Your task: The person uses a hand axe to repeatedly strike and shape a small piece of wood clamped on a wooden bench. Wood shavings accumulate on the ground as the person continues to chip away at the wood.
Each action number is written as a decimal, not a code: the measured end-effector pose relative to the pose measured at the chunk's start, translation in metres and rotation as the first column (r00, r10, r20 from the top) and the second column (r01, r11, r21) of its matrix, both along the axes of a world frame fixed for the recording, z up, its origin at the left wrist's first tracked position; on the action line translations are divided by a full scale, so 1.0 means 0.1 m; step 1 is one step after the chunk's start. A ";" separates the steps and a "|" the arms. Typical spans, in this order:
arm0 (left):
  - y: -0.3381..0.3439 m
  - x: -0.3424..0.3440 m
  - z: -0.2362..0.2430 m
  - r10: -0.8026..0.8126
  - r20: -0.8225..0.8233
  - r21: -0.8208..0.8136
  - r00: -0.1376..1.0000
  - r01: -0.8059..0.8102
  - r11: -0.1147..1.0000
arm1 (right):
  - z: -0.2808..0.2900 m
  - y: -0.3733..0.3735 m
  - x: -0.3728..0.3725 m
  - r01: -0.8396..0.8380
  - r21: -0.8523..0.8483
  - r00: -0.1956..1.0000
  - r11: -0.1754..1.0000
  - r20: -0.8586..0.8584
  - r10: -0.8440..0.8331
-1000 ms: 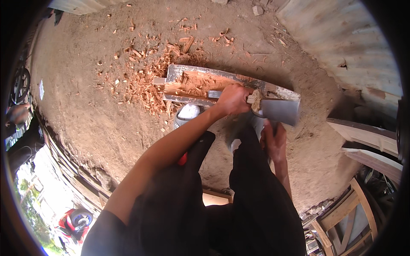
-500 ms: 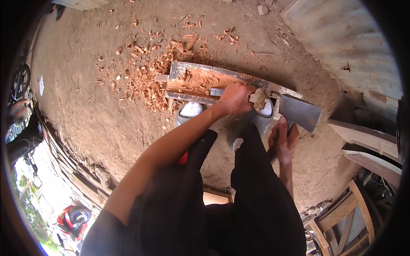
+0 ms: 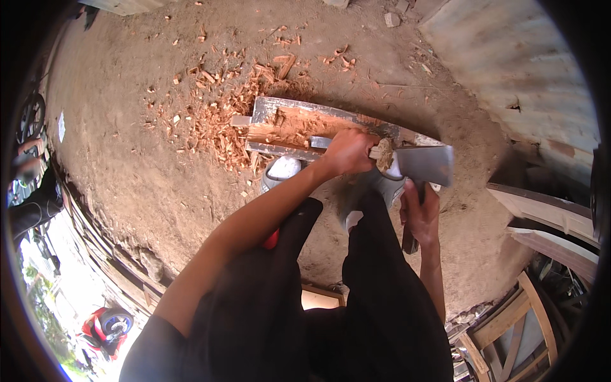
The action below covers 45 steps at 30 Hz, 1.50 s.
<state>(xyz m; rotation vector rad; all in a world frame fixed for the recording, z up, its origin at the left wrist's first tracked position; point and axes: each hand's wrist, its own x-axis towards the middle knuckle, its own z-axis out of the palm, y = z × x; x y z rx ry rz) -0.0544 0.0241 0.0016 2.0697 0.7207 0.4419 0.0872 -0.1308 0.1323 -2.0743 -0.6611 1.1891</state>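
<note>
Head view of a person chopping at a hollowed wooden beam (image 3: 328, 120), which lies on the dirt ground (image 3: 191, 210) in front of the feet. The left hand (image 3: 351, 151) is closed around a chisel (image 3: 319, 142); the flat metal blade points left over the hollow, and the frayed butt end of the handle emerges on the right side of the fist. The right hand (image 3: 421, 213) grips the dark handle of a hatchet (image 3: 425, 165), whose broad grey head stands just beside the chisel's butt. Slight blur makes it hard to tell whether the two tools touch. The left shoe (image 3: 272, 181) and the right shoe (image 3: 389, 186) are at the beam's near side, well apart. A short tab (image 3: 240, 120) projects from the beam's left end. Reddish wood shavings (image 3: 229, 137) lie thickest around that end. Right: a weathered metal sheet (image 3: 509, 70) and, lower, a wooden frame (image 3: 506, 326). Lower left: a red motorcycle (image 3: 102, 328), partly washed out by glare.
</note>
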 end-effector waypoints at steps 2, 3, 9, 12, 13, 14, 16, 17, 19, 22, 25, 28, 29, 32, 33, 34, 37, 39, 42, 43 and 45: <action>0.03 0.02 0.00 -0.019 -0.032 -0.037 0.999 0.018 0.999 | -0.04 -0.03 -0.08 0.165 0.112 0.985 0.980 -0.073 -0.158; 0.04 0.03 0.01 -0.029 -0.048 -0.055 0.998 0.026 0.998 | -0.08 -0.05 -0.12 0.248 0.163 0.966 0.955 -0.115 -0.232; 0.03 -0.03 0.00 -0.037 -0.050 -0.034 0.998 0.036 0.999 | 0.02 0.07 0.12 0.022 -0.033 0.998 0.999 -0.054 -0.024; 0.07 -0.02 0.02 -0.063 -0.043 -0.024 0.997 0.062 0.998 | -0.16 -0.06 0.05 0.202 0.105 0.972 0.974 -0.140 -0.187; 0.08 -0.02 0.05 -0.092 -0.084 -0.050 0.992 0.088 0.995 | -0.19 -0.06 0.06 0.102 0.046 0.992 0.994 -0.083 -0.098; 0.08 -0.03 0.08 -0.122 -0.124 -0.076 0.985 0.113 0.991 | -0.23 -0.05 0.09 0.004 -0.020 1.000 1.000 -0.030 -0.005; 0.08 -0.05 0.09 -0.141 -0.149 -0.084 0.979 0.130 0.988 | -0.18 0.06 0.17 -0.114 -0.113 0.993 0.987 -0.046 0.109; 0.07 -0.06 0.09 -0.134 -0.129 -0.068 0.983 0.126 0.990 | -0.12 0.08 0.21 -0.055 -0.100 0.997 0.994 -0.066 0.048; 0.06 -0.15 0.10 -0.125 -0.123 -0.062 0.984 0.118 0.991 | -0.03 0.10 0.19 0.054 -0.090 0.990 0.994 -0.127 -0.066; 0.11 -0.11 0.09 -0.131 -0.125 -0.054 0.983 0.125 0.991 | -0.06 0.05 0.08 0.147 0.007 0.979 0.989 -0.140 -0.145; 0.10 -0.12 0.04 -0.163 -0.183 -0.051 0.969 0.156 0.986 | -0.15 0.11 -0.01 -0.063 -0.031 0.996 0.998 -0.058 0.061; 0.16 -0.30 0.02 -0.193 -0.264 -0.044 0.945 0.188 0.981 | -0.01 0.20 -0.03 -0.121 -0.123 0.987 0.985 -0.119 0.106; 0.17 -0.29 0.02 -0.152 -0.241 -0.015 0.959 0.153 0.988 | -0.03 0.20 -0.03 -0.078 -0.082 0.987 0.994 -0.148 0.065; 0.17 -0.28 0.03 -0.018 -0.069 0.055 0.997 0.022 0.998 | -0.10 0.09 -0.07 0.078 -0.074 0.982 0.994 -0.165 -0.089; 0.17 -0.25 0.04 0.027 0.011 0.072 1.000 -0.027 0.997 | -0.19 0.07 -0.10 -0.045 0.002 0.999 0.999 -0.014 0.045; 0.17 -0.26 0.02 0.027 -0.022 0.049 0.999 -0.026 0.998 | -0.28 0.06 -0.14 -0.179 0.056 0.975 0.982 0.142 0.169; 0.24 -0.42 0.00 0.013 -0.134 0.006 0.991 -0.013 1.000 | -0.26 0.15 -0.16 -0.291 0.026 0.943 0.956 0.175 0.282; 0.27 -0.53 0.01 -0.020 -0.209 -0.009 0.978 0.018 1.000 | -0.16 0.20 -0.15 -0.255 0.016 0.966 0.967 0.057 0.254; 0.27 -0.71 0.04 0.036 -0.113 0.034 0.993 -0.033 0.999 | -0.23 0.09 -0.13 -0.097 0.044 0.980 0.994 -0.168 0.103; 0.31 -0.80 0.03 -0.003 -0.081 0.047 0.997 0.007 0.999 | -0.25 0.06 -0.13 -0.019 0.040 0.970 0.999 -0.243 0.029; 0.35 -0.98 0.05 -0.094 -0.016 0.066 0.995 0.094 0.993 | -0.31 -0.02 -0.11 0.140 0.005 0.913 0.990 -0.387 -0.127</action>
